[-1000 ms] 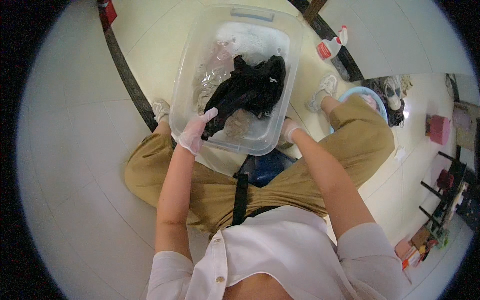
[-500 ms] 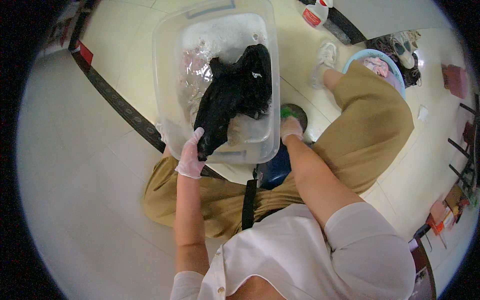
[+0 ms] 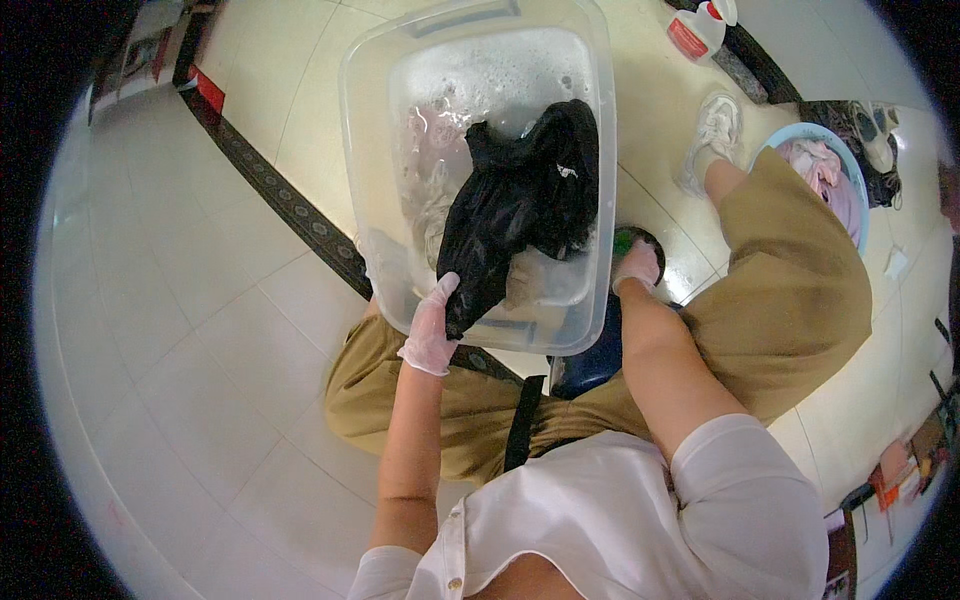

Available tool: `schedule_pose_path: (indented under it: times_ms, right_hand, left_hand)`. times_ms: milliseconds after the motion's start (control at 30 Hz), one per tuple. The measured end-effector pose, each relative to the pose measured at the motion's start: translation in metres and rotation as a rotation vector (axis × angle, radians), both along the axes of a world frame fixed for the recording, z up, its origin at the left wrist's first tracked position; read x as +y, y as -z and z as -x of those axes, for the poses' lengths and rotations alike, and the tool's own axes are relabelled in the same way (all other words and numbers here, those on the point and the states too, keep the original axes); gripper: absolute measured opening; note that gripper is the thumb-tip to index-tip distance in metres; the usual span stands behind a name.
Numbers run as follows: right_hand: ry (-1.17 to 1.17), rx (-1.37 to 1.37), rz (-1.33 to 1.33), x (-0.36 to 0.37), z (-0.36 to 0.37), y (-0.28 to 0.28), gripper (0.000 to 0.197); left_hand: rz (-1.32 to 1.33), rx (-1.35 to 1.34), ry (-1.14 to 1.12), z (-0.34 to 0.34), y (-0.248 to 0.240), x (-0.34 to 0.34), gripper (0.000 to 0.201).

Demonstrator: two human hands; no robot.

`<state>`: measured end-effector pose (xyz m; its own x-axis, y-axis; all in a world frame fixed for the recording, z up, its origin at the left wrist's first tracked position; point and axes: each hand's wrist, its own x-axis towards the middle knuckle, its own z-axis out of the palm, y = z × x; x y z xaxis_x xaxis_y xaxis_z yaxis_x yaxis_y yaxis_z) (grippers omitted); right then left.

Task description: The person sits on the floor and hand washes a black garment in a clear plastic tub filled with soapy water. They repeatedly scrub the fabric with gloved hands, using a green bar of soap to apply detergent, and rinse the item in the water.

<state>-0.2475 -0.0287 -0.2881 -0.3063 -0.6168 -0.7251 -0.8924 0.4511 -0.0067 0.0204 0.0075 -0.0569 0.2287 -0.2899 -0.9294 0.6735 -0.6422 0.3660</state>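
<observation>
My left hand (image 3: pixel 430 335), in a thin clear glove, pinches the near end of a wet black garment (image 3: pixel 505 200). The cloth stretches away across a clear plastic tub (image 3: pixel 608 120) of sudsy water (image 3: pixel 490 75), its far part bunched along the right wall. A small white mark shows on it. Just outside the tub, my right hand (image 3: pixel 637 265), also gloved, reaches down into a dark round dish (image 3: pixel 657 248). Something green (image 3: pixel 623 240) lies by its fingertips, which are mostly hidden. Pale cloth (image 3: pixel 430 215) sits under the water on the left.
A light blue basin (image 3: pixel 858 190) with pink clothes (image 3: pixel 825 170) stands right, near shoes (image 3: pixel 875 135). A white spray bottle (image 3: pixel 695 35) is at the back. A dark blue object (image 3: pixel 588 368) sits between tub and lap. Patterned dark border (image 3: pixel 290 210) crosses the tiled floor.
The whole view has shifted, so the tub and hands appear farther right and slightly lower. My left hand keeps hold of the black garment; my right hand stays at the dark dish.
</observation>
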Motion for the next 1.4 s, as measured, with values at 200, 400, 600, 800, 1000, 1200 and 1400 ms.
schedule_pose_path:
  times_ms: [200,400,600,800,1000,1200,1400]
  right_hand:
    - [-0.302,0.071,-0.09,-0.004,0.003,-0.013,0.02]
    - [-0.661,0.066,-0.082,0.007,0.003,-0.017,0.023]
    - [-0.582,0.018,-0.253,0.002,0.005,-0.014,0.025]
    - [-0.545,0.043,-0.277,-0.001,0.005,-0.015,0.027]
    - [-0.408,0.018,-0.47,-0.005,0.011,-0.008,0.041]
    - [-0.178,-0.07,-0.478,-0.003,0.012,-0.009,0.049]
    - [-0.261,-0.139,-0.533,0.017,0.031,0.068,0.053]
  left_hand:
    - [-0.006,-0.012,-0.014,0.002,-0.001,0.0,0.035]
    - [0.048,-0.003,0.139,-0.003,-0.008,0.005,0.034]
    - [0.085,0.05,0.147,0.0,-0.014,0.004,0.039]
    - [0.063,0.025,0.078,-0.003,-0.002,0.014,0.041]
    - [0.1,0.053,0.091,0.005,-0.01,0.005,0.04]
    - [0.06,0.008,0.049,0.003,-0.006,0.007,0.035]
    - [0.154,0.006,-0.006,0.007,0.006,0.014,0.035]
